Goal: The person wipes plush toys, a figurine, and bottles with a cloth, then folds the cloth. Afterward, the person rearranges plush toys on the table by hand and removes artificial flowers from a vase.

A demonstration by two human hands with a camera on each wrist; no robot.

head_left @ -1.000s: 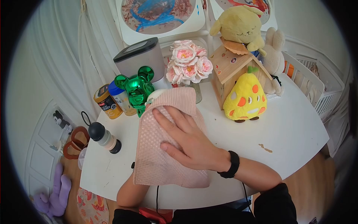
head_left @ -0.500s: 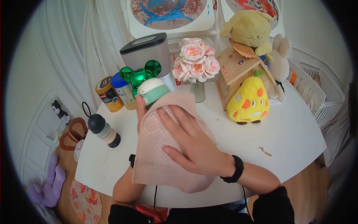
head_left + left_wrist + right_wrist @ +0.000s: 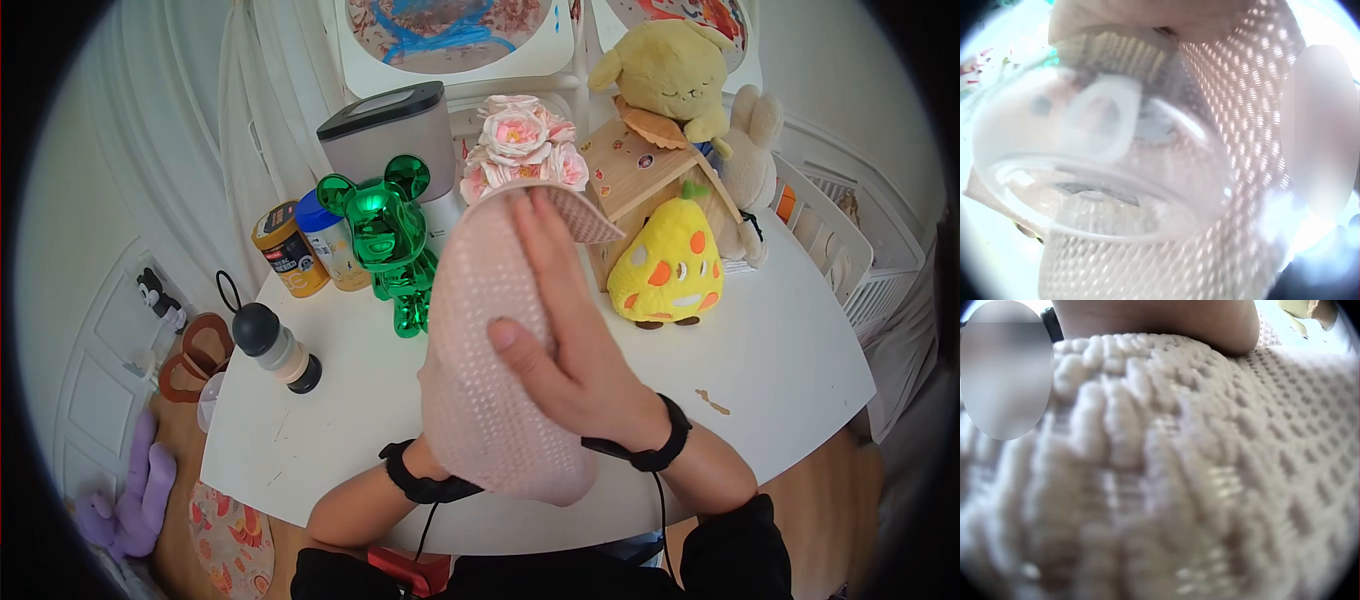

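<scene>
A pink waffle-textured cloth (image 3: 480, 330) stands draped between the two hands above the table's front part. Across its right side lies my right hand (image 3: 590, 370), fingers stretched up to the top fold and thumb bent, gripping the cloth. My left hand (image 3: 428, 458) is mostly hidden behind the cloth; only a part by its wristband shows. A clear rounded bottle (image 3: 1104, 131) fills the left wrist view, with the left hand (image 3: 1141, 15) holding it from above and the cloth (image 3: 1241, 94) around it. The right wrist view is filled by cloth (image 3: 1147, 456) close up.
On the white table (image 3: 330, 450) stand a shiny green bear figure (image 3: 385, 230), two jars, a black-topped bottle (image 3: 275, 345) and a grey bin (image 3: 390, 140) at the left. Pink flowers (image 3: 520, 140), a wooden house (image 3: 630, 170) and a yellow plush (image 3: 670, 265) are behind and right.
Both hands and the cloth have moved right, and the cloth has turned more upright. The green-and-white lid that showed above the cloth is now covered, while the green bear is in fuller view.
</scene>
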